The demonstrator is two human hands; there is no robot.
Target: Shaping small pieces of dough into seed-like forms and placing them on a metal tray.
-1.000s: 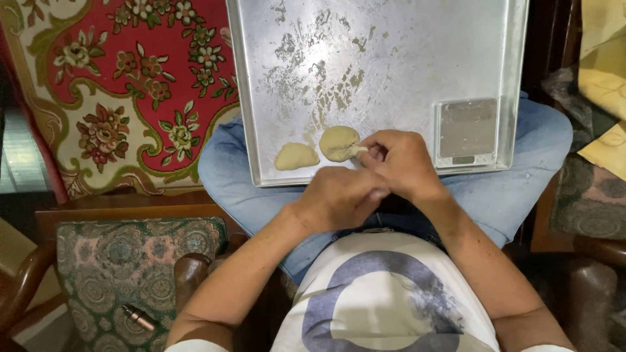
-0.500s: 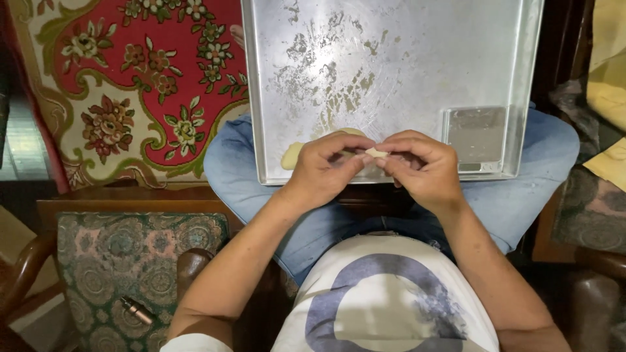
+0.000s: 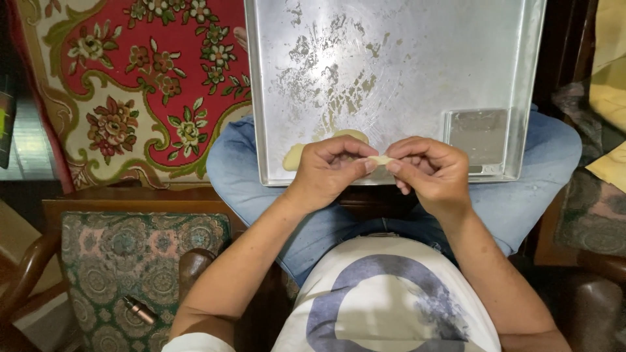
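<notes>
Nearest, the left hand (image 3: pixel 329 171) and right hand (image 3: pixel 430 171) pinch one small dough piece (image 3: pixel 380 160) between their fingertips, just above the tray's (image 3: pixel 391 58) near edge. Beyond lie what look like two shaped pieces (image 3: pixel 295 155); most of the tray is bare.

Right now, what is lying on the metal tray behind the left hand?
Two pale dough pieces lie on the metal tray, partly covered by the left hand; their full shape is hidden.
</notes>
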